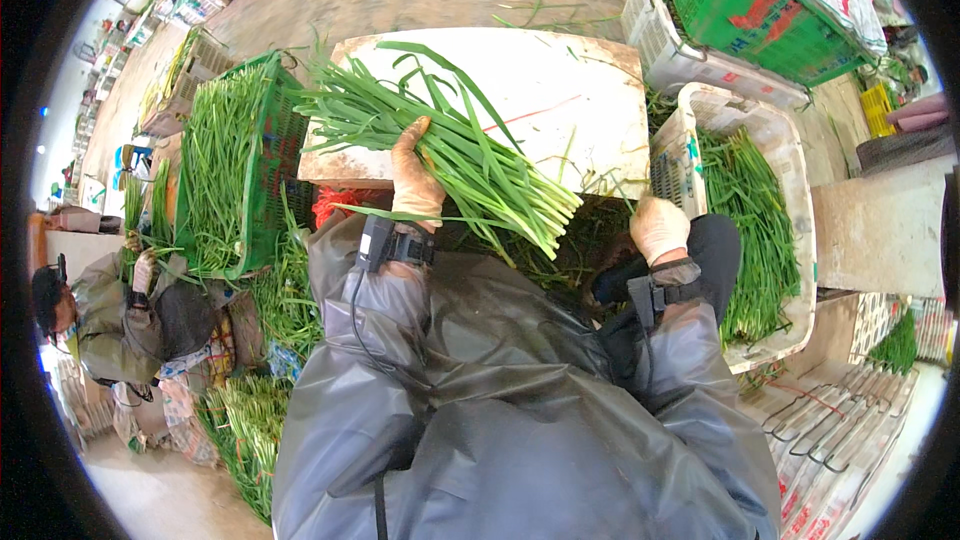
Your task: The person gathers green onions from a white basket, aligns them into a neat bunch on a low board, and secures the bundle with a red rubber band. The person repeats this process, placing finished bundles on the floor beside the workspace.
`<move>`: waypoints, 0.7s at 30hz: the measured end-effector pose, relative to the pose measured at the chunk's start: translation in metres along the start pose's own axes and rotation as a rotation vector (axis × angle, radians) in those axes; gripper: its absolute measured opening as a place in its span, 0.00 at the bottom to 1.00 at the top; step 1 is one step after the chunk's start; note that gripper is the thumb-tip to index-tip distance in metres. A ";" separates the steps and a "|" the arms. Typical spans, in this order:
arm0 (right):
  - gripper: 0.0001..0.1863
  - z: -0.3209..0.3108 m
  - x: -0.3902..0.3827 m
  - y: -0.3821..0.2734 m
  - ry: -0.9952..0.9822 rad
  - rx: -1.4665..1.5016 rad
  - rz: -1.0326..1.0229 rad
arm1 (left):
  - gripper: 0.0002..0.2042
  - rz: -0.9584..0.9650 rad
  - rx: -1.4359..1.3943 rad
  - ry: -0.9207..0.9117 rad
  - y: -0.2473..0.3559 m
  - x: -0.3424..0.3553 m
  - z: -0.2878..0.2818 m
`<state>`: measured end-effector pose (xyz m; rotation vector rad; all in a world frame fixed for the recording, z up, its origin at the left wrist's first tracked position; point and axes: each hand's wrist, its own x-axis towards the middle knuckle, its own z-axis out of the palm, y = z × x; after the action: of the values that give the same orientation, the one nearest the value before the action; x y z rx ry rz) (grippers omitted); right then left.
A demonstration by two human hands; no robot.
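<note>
My left hand (414, 180), in a pale glove with a soiled thumb, is closed around a bunch of garlic chives (485, 155). The bunch lies slantwise over the near part of a white board-topped table (570, 70). Its leafy tips point to the far left, and its pale cut ends reach past the near edge toward the right. My right hand (660, 228), also gloved, is closed in a fist just off the table's near right corner, beside a white crate (690, 100). Whatever its fingers may hold is hidden. Loose leaves and a thin red strand (530, 112) lie on the board.
More chives (745, 230) fill the white crate at right. At left stands a green crate (262, 155) of chives, with red ties (335, 202) under the table edge. Another person (130, 310) sits at far left. Stacked crates (745, 15) stand at far right.
</note>
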<state>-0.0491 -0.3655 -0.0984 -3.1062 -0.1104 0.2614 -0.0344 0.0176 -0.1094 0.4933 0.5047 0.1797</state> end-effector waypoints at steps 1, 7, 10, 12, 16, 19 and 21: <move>0.10 0.003 0.000 0.002 -0.107 -0.004 -0.010 | 0.10 0.020 0.008 -0.011 0.002 0.000 0.002; 0.50 -0.005 0.005 -0.039 -0.189 0.893 -0.260 | 0.08 -0.030 0.029 -0.036 -0.005 -0.007 0.008; 0.66 -0.021 -0.002 -0.071 -0.303 0.966 -0.531 | 0.07 -0.084 0.029 -0.081 -0.023 -0.013 0.015; 0.70 -0.023 -0.011 -0.095 -0.444 1.168 -0.520 | 0.07 -0.099 0.076 -0.085 -0.036 -0.017 0.019; 0.64 -0.025 -0.015 -0.108 -0.391 1.078 -0.482 | 0.07 -0.186 0.108 -0.113 -0.052 -0.022 0.025; 0.54 -0.023 -0.006 -0.102 -0.427 1.083 -0.405 | 0.12 -0.229 0.069 -0.165 -0.051 -0.024 0.025; 0.44 -0.020 -0.003 -0.095 -0.558 1.329 -0.390 | 0.14 -0.263 0.039 -0.176 -0.050 -0.025 0.025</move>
<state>-0.0548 -0.2710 -0.0757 -1.6045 -0.3566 0.7690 -0.0409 -0.0428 -0.1050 0.4711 0.3971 -0.1250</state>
